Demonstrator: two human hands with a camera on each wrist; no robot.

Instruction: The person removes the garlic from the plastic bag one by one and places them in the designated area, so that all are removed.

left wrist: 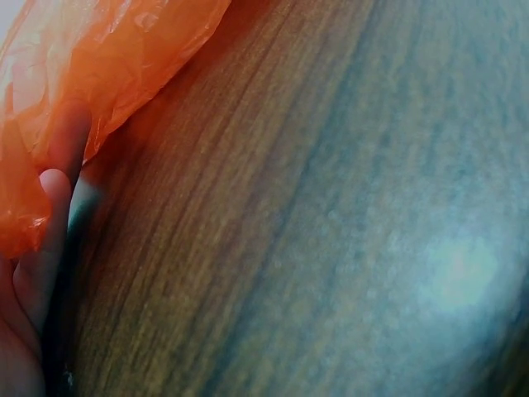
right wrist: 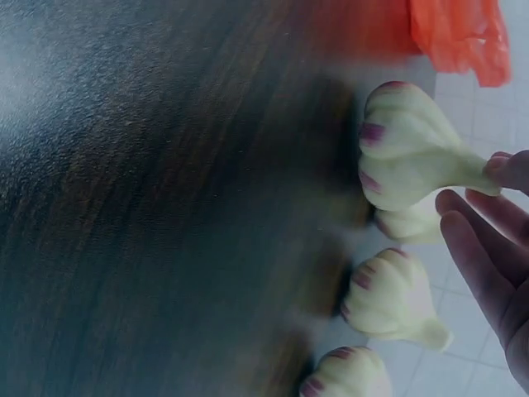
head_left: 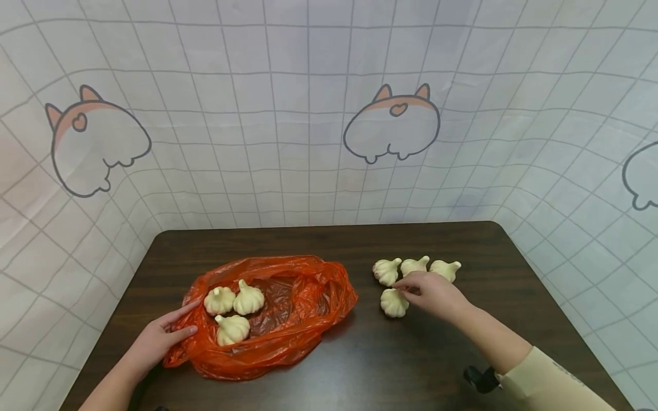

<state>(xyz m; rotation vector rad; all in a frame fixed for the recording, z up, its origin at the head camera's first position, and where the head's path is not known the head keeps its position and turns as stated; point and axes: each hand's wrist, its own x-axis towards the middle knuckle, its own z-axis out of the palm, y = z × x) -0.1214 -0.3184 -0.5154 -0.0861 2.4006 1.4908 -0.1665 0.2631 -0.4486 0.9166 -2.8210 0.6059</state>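
Note:
An orange-red plastic bag (head_left: 288, 342) lies spread with its mouth facing up, three garlic bulbs (head_left: 249, 298) inside toward its left. My left hand (head_left: 156, 342) grips the bag's left edge between thumb and fingers; in the left wrist view the thin plastic (left wrist: 140, 74) covers part of the fingers. Over on the right, my right hand (head_left: 434, 292) pinches a garlic bulb (head_left: 394, 303) by its stem with thumb and fingertips. The right wrist view shows that held bulb (right wrist: 405, 153), pale with purple patches. Just behind it, three more garlic bulbs (head_left: 386, 272) sit in a row.
A dark wood-grain table (head_left: 360, 365) carries everything. Behind and around it hangs a white grid-patterned curtain (head_left: 308, 142) with cartoon animal drawings. A small black object (head_left: 480, 379) shows by the right sleeve (head_left: 545, 382).

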